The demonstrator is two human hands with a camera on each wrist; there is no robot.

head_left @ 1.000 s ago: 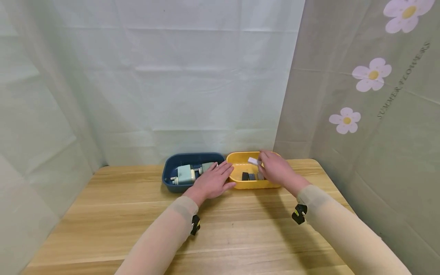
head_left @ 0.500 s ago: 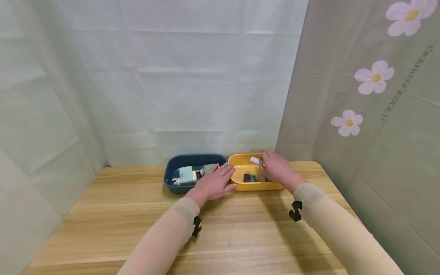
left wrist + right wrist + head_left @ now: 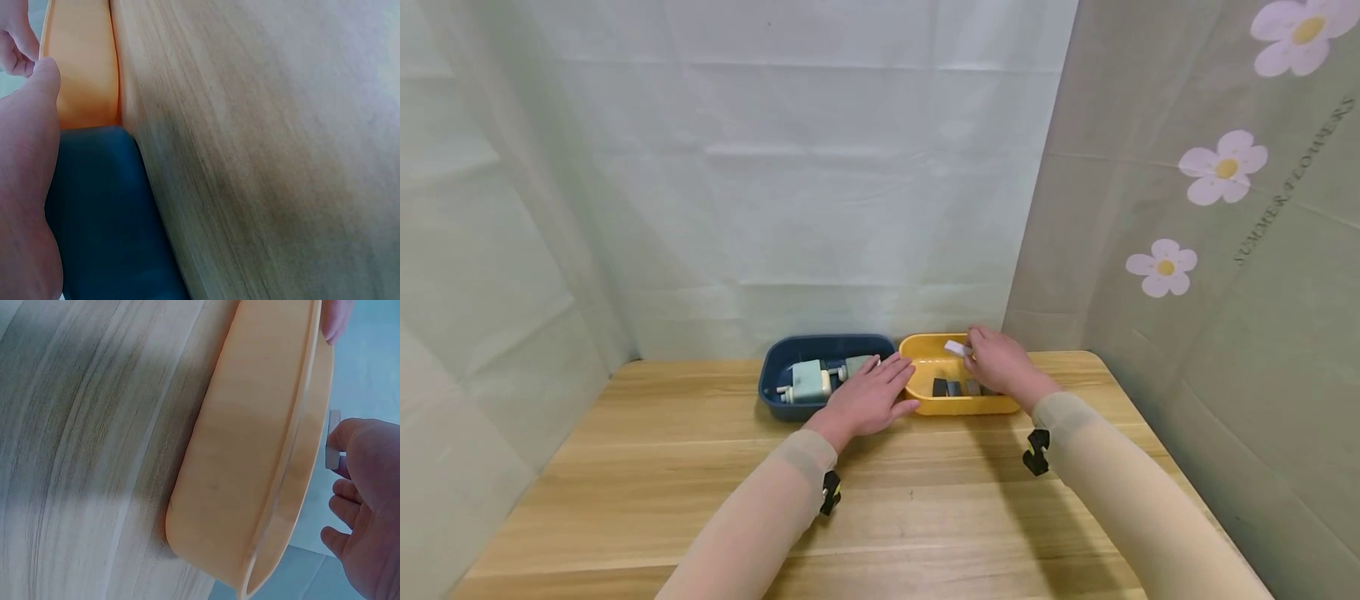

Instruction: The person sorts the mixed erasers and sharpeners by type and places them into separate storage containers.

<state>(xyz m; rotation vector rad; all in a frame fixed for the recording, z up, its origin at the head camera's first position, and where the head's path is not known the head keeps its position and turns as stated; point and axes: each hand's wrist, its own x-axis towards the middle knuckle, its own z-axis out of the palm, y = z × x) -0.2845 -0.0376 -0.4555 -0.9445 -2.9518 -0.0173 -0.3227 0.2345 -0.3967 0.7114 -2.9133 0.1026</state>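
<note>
My right hand (image 3: 1002, 362) pinches a small pale rectangular block (image 3: 957, 348) between thumb and fingers, over the yellow bin (image 3: 958, 406). In the right wrist view the block (image 3: 332, 460) stands above the bin's rim, with the other fingers loosely curled below. My left hand (image 3: 867, 397) lies with fingers extended across the near right corner of the navy bin (image 3: 827, 340), fingertips at the yellow bin's left rim. Inside the yellow bin, several small dark and brownish blocks (image 3: 954, 388) line the near side.
Two pale green-blue bottle-like things, one nearer (image 3: 808, 381) and one partly behind my left hand (image 3: 854, 367), lie in the navy bin. Both bins stand side by side at the back of the wooden table (image 3: 910, 517), against a pale cloth backdrop (image 3: 820, 208).
The right forearm has shifted slightly left, and its hand still holds the block over the yellow bin. The left hand stays in place; the view has shifted slightly.
</note>
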